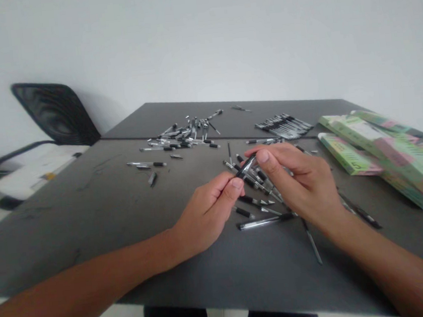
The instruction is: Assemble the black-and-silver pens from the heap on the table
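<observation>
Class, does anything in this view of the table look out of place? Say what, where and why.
Yes. The scattered pens lie crossing in loose heaps on the grey table, yet the neat batch of pens at the far right sits side by side, an odd contrast. A lone pen slants away below the right hand.

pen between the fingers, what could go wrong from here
The pen is pinched between the left hand and right hand, so it could slip into the loose pens below. The right wrist could also nudge the lone pen angled toward the near edge of the table, and it might roll off.
</observation>
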The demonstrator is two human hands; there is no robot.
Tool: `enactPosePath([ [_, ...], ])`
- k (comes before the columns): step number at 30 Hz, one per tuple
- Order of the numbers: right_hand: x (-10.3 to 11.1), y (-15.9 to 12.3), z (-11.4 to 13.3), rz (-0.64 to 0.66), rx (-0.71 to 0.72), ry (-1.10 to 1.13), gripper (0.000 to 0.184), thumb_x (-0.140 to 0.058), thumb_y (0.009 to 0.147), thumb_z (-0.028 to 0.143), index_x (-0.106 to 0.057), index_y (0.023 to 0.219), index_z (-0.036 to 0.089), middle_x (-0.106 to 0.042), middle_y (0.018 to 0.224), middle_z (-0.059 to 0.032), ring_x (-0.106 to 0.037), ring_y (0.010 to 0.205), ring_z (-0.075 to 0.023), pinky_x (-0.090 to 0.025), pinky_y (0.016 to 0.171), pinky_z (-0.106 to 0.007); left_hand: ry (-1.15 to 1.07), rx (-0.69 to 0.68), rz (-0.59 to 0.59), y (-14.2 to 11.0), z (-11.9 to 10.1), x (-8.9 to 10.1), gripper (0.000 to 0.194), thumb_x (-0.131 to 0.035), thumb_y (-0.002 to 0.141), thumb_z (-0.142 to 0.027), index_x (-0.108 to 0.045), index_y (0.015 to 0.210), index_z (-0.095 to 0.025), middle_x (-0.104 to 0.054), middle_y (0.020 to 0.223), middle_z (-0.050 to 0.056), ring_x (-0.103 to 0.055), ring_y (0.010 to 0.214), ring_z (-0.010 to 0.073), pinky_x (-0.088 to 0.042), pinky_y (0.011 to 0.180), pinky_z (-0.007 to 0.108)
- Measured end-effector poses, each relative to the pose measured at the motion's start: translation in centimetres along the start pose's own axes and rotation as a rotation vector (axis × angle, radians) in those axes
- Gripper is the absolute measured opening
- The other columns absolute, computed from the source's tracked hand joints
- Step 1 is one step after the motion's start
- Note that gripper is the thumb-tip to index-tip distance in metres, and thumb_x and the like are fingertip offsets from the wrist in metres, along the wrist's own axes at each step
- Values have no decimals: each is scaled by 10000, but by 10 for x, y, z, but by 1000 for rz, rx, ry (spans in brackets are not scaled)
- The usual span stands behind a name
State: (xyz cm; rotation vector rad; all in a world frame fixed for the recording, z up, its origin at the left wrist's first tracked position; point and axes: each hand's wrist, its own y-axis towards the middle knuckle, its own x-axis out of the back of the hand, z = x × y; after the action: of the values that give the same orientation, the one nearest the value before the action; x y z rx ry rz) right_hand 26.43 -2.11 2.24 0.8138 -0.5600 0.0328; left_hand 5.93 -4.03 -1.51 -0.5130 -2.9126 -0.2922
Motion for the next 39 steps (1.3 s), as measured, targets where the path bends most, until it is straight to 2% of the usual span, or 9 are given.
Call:
enactPosePath([
  [14, -2, -5, 7, -6, 6, 35, 253, -589, 1099, 304, -813, 985, 272, -833, 1099, 0, -763, 1072, -164, -557, 965, -293, 188, -85, 21, -1, -14, 7, 435, -411, 1125, -545, -563, 903, -202, -409, 588, -88, -398, 507, 86, -316, 517, 234],
  [21, -7, -5, 0, 8, -18, 93, 279, -591, 1095, 324, -823, 949, 272, -834, 1023, -10, -755, 1092, -186, -561, 993, -332, 94, -38, 19, -1, -5, 2, 443, -437, 1116, -571, -559, 897, -206, -413, 599, -84, -392, 506, 82, -319, 497, 214],
  [23, -10, -6, -2, 27, -87, 177, 236, -604, 1089, 366, -823, 1131, 288, -830, 1122, -16, -748, 1105, -190, -565, 1007, -356, -12, -21, 14, -1, 1, -2, 443, -449, 1108, -595, -565, 924, -209, -398, 594, -90, -364, 495, 81, -308, 484, 206],
  [26, -15, -6, 0, 132, -151, 331, 388, -618, 1079, 415, -695, 1447, 320, -782, 1332, -43, -724, 1175, -205, -563, 1042, -401, -167, -8, 21, -1, 5, -7, 464, -436, 1101, -629, -558, 938, -212, -399, 553, -99, -346, 449, 79, -310, 455, 199],
  [28, -19, -6, 4, 215, -131, 393, 345, -610, 1081, 423, -752, 1371, 302, -767, 1369, -63, -710, 1213, -220, -543, 1080, -419, -177, 5, 56, -2, 5, -8, 515, -402, 1100, -654, -550, 892, -207, -440, 502, -89, -380, 409, 81, -332, 437, 201],
  [31, -22, -4, 7, 285, -155, 458, 323, -590, 1083, 466, -838, 1116, 262, -811, 1252, -71, -717, 1209, -236, -527, 1105, -426, -167, 21, 120, -2, 4, -8, 599, -359, 1085, -708, -570, 861, -193, -546, 484, -37, -490, 399, 108, -391, 436, 216],
  [33, -17, 1, 3, 206, -258, 522, 365, -577, 1074, 534, -808, 1063, 252, -834, 1160, -66, -740, 1157, -235, -550, 1068, -423, -202, 15, 138, -1, 5, -7, 648, -345, 1068, -742, -626, 955, -170, -645, 563, 11, -606, 468, 149, -453, 471, 241],
  [36, 5, 18, -10, -141, -365, 608, 399, -563, 1047, 635, -697, 1022, 261, -837, 967, -38, -766, 940, -202, -599, 899, -359, -235, -51, 122, 3, 9, -6, 698, -343, 1068, -739, -681, 1143, -133, -740, 742, 73, -723, 658, 204, -527, 583, 287],
  [39, 37, 52, -34, -348, -316, 403, 449, -551, 1023, 694, -675, 1053, 263, -768, 805, 1, -681, 694, -147, -548, 682, -261, -209, -125, 71, 6, 12, -4, 648, -350, 1096, -674, -704, 1200, -141, -744, 840, 78, -728, 767, 206, -518, 661, 299],
])
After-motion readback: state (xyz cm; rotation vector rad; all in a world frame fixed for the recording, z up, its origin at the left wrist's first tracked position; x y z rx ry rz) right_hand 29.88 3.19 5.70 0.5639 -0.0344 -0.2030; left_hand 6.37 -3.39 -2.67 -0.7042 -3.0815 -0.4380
